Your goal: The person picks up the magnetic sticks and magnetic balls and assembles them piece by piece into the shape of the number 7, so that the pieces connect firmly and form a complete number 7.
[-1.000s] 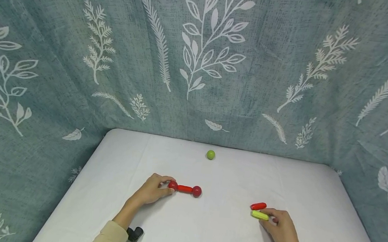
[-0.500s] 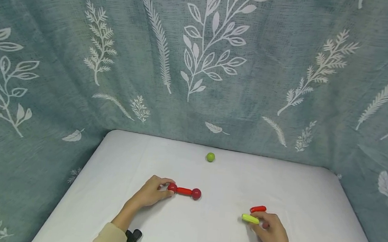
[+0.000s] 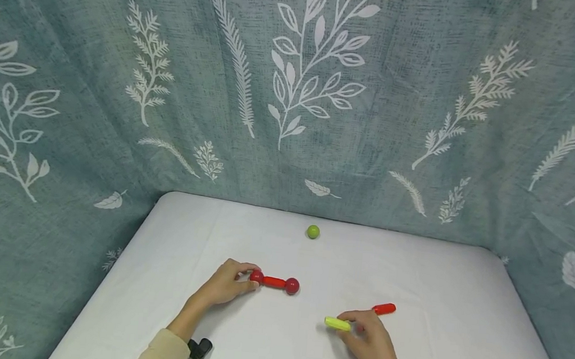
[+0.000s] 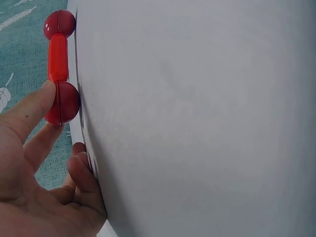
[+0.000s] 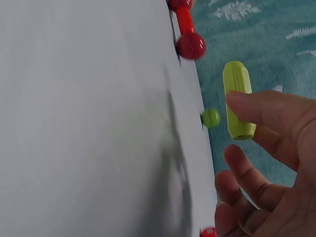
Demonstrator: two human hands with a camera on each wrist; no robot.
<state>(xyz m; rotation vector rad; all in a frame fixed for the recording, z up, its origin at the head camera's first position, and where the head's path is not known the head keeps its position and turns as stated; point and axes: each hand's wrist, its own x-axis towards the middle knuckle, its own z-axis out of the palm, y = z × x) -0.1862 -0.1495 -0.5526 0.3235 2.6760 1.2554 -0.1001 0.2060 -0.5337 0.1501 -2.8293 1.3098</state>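
Note:
My left hand [image 3: 228, 283] pinches the near ball of a red dumbbell-shaped piece [image 3: 274, 282], two dark red balls joined by a bright red rod, lying on the white table. In the left wrist view the thumb [image 4: 32, 111] presses that ball, with a finger behind it. Between thumb and finger, my right hand [image 3: 368, 338] holds a yellow-green ribbed rod [image 3: 338, 323] just above the table. The right wrist view shows a hole in the lower end of this rod [image 5: 239, 98]. Behind the right hand lies a loose red rod [image 3: 384, 309], its near end partly covered by the fingers.
A small green ball [image 3: 313, 231] sits near the table's far edge. By the left sleeve lies a black object [image 3: 200, 348], partly hidden. The white tabletop [image 3: 441, 282] meets a patterned green curtain [image 3: 288, 168] at the back and sides.
My right hand has moved left with the yellow-green rod, away from the loose red rod and nearer the dumbbell-shaped piece. The left hand keeps its hold in place.

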